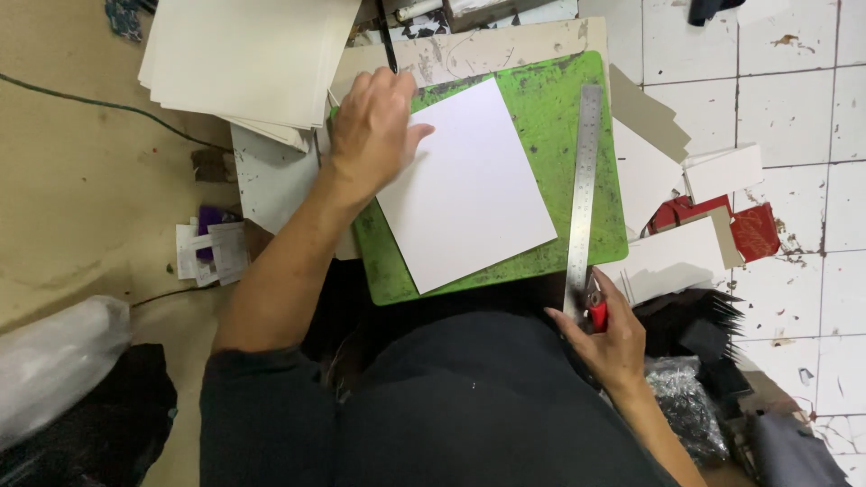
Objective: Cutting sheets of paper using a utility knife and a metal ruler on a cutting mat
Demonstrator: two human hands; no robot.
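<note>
Nearest you, your right hand [612,338] sits low at the right edge of your lap, fingers curled around a small red-handled cutting tool [596,311], while the fingertips also touch the near end of the long steel ruler [582,194]. That ruler runs almost straight away from you, leaning slightly to the right at its far end, and lies along the right side of the worn green cutting mat [550,99].

On the mat, the white rectangular card sheet [465,185] lies skewed, its long axis running from the far left towards the near right. It is just left of the ruler and apart from it, with a strip of green showing between them, narrowest at the sheet's right corner. So the sheet lies up and to the left of your right fingers.

Your left hand [372,131] is the nearer one to the sheet: it rests palm-down, fingers loosely spread and holding nothing, pressing on the sheet's far-left corner and edge.

Beyond that hand a stack of cream paper sheets [248,59] lies on the floor. To the right, on white floor tiles [794,99], are grey and white card offcuts [672,257] and red scraps [753,230].
</note>
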